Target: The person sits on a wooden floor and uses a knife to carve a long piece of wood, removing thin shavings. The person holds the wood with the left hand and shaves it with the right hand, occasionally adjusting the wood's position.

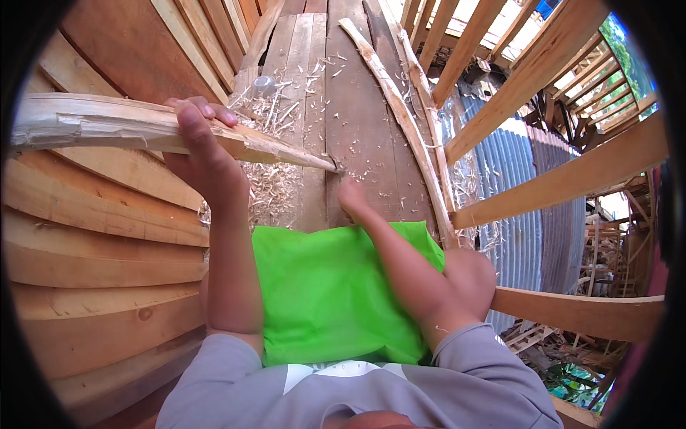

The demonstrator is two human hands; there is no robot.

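My left hand (pixel 207 143) is wrapped round a long pale wooden pole (pixel 93 123), its thumb along the upper side. The pole slants from the far left down to a tapered end near the middle. Its surface is stripped and roughly faceted. By that thin end, my right hand (pixel 351 196) is closed, slightly blurred. A small dark curved bit of a tool (pixel 334 164) shows between the hand and the pole's tip; its handle is hidden. A bright green cloth (pixel 336 293) covers my lap.
Wood shavings (pixel 275 189) litter the plank floor (pixel 357 114). A clear cup (pixel 264 86) stands among them. Two more stripped poles (pixel 393 100) lie to the right, beside slatted railing posts (pixel 557 179). Stacked boards (pixel 107 261) line the left. Corrugated metal sheets (pixel 514 186) lie beyond the railing.
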